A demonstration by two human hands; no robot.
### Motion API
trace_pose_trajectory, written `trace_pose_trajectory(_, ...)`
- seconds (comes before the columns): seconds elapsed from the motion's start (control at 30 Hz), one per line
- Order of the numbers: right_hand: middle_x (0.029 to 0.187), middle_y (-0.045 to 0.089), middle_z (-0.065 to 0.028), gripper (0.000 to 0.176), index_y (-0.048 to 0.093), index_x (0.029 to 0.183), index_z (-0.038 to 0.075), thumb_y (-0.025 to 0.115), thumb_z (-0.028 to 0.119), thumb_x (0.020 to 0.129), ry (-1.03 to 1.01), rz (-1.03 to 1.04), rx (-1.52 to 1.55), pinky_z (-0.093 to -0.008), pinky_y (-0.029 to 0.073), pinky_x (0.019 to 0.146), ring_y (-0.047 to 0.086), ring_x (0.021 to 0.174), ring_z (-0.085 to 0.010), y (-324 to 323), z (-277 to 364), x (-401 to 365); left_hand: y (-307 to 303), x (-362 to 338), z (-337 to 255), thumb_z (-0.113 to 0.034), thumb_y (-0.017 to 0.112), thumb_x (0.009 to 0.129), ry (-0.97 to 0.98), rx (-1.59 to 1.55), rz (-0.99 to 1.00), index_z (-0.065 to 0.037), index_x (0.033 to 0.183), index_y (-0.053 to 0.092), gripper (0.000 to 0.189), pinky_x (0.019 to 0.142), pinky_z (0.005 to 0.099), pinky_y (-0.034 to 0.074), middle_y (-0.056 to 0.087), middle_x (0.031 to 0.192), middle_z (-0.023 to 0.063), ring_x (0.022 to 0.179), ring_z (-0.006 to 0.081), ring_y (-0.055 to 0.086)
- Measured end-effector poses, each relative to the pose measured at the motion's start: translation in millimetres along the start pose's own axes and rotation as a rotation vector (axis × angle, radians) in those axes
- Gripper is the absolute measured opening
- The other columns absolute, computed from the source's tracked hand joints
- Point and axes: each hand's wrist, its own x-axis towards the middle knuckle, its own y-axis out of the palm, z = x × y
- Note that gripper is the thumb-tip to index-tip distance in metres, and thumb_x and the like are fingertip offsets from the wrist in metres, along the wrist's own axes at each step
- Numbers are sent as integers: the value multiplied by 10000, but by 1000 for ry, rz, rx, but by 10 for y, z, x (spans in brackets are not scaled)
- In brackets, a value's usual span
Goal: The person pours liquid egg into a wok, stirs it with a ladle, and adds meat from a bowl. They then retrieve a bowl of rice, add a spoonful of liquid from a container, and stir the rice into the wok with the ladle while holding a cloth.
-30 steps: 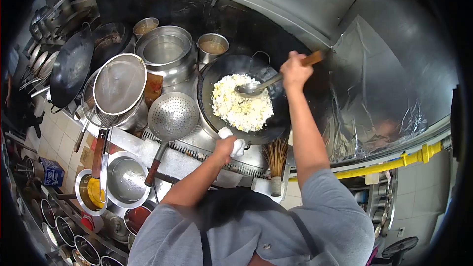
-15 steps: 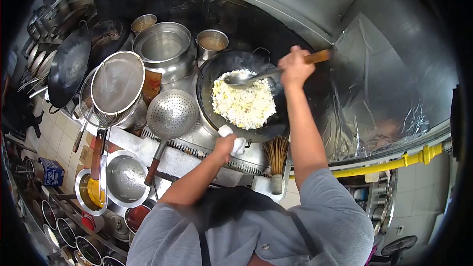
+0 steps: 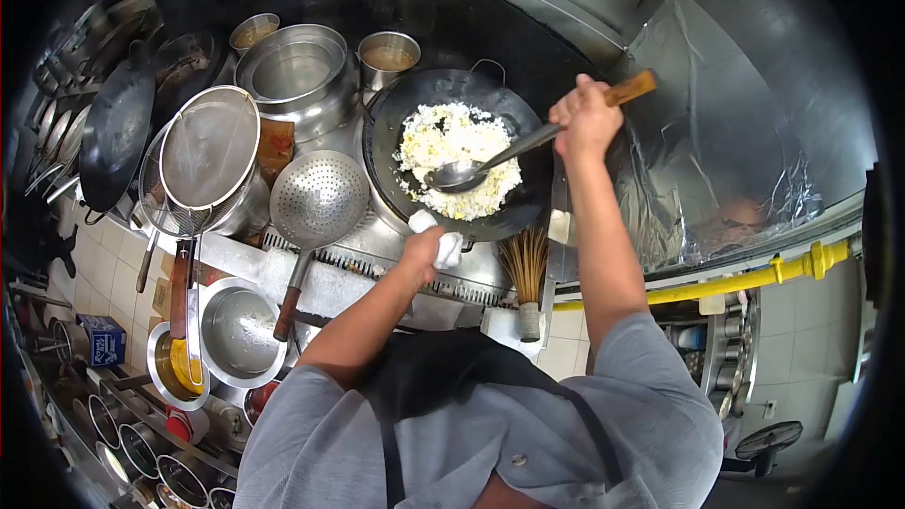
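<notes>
A black wok (image 3: pixel 528 179) on the stove holds white and yellow rice (image 3: pixel 457 141). My right hand (image 3: pixel 586 118) is wrapped round the handle of a metal ladle (image 3: pixel 456 176), whose wooden end sticks out past the hand. The ladle's bowl rests on the lower middle of the rice. At the wok's near left rim, my left hand (image 3: pixel 422 253) is closed on a folded white cloth (image 3: pixel 447 247), which lies against the rim; the cloth hides what is beneath it.
Left of the wok are a perforated skimmer (image 3: pixel 320 200), a round mesh strainer (image 3: pixel 209 147) and a large steel pot (image 3: pixel 300 71). A bamboo brush (image 3: pixel 524 273) stands near the wok's front. A yellow pipe (image 3: pixel 716 288) runs at the right.
The ladle has moved from the upper part of the rice down to its lower middle. My right hand has shifted slightly right. The view has shifted, and my left hand still grips the cloth.
</notes>
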Motion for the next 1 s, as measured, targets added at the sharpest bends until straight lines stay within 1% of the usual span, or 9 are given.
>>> trace_pose_trajectory(0.13, 464, 334, 14, 260, 392, 649, 105, 535, 43, 858, -165, 15, -41, -297, 319, 360, 323, 334, -110, -69, -52, -242, -3, 38, 36, -162, 505, 890, 12, -15, 5, -36, 1006, 533, 173, 618, 439, 548, 638, 873, 115, 738, 270, 655)
trace_pose_trajectory(0.3, 448, 296, 7, 290, 380, 635, 125, 574, 106, 850, 53, 30, -112, -313, 304, 355, 309, 327, -133, 162, 54, -23, 70, -112, -33, -154, 498, 889, 3, 16, -21, -42, 1007, 514, 163, 624, 455, 551, 633, 869, 116, 735, 273, 651)
trace_pose_trajectory(0.4, 444, 305, 1, 262, 393, 653, 118, 560, 84, 851, -88, 73, -15, -312, 311, 352, 311, 326, -135, 91, 107, -128, 54, -83, -16, -146, 498, 884, -15, -11, -3, -42, 1009, 518, 164, 627, 459, 550, 632, 874, 114, 734, 272, 650)
trace_pose_trajectory(0.47, 444, 308, -1, 272, 379, 649, 120, 550, 53, 849, -128, -3, -177, -315, 324, 351, 313, 327, -134, -67, -512, -365, 38, -48, -2, -142, 500, 880, 7, -43, -14, -43, 1012, 521, 166, 627, 461, 549, 632, 870, 112, 733, 272, 649)
trace_pose_trajectory(0.6, 445, 313, 10, 273, 393, 644, 116, 569, 92, 852, 21, 27, -135, -308, 309, 347, 318, 330, -119, 190, -68, 17, -23, -10, -2, -138, 498, 881, -19, -2, 26, -44, 1017, 519, 167, 623, 454, 548, 633, 864, 110, 732, 270, 650)
trace_pose_trajectory(0.73, 460, 348, 1, 275, 400, 628, 102, 578, 36, 826, -202, 71, -72, -299, 326, 347, 333, 337, -106, 29, -378, -229, 52, -51, -22, -145, 485, 888, 2, 4, -25, -43, 1027, 513, 174, 605, 437, 548, 635, 859, 104, 719, 258, 650)
trace_pose_trajectory(0.77, 454, 357, -13, 281, 397, 617, 101, 573, 17, 820, -3, 23, -7, -298, 328, 335, 349, 335, -112, -44, -520, -237, 41, -72, -4, -146, 484, 890, -9, 15, -34, -44, 1030, 513, 175, 599, 437, 548, 636, 861, 103, 715, 256, 650)
trace_pose_trajectory(0.87, 446, 321, 13, 255, 391, 661, 110, 568, 64, 839, 43, 77, -159, -303, 288, 344, 303, 320, -118, 269, -268, 88, -55, -17, 47, -150, 483, 894, -16, 24, -27, -46, 1039, 511, 180, 592, 437, 548, 638, 866, 100, 712, 255, 651)
trace_pose_trajectory(1.0, 452, 333, 11, 294, 388, 629, 115, 574, 91, 855, -241, 127, -39, -296, 288, 338, 312, 320, -112, 37, -500, -131, 22, 9, 18, -170, 490, 898, 20, 19, -30, -48, 1023, 525, 179, 589, 429, 547, 640, 868, 95, 711, 250, 650)
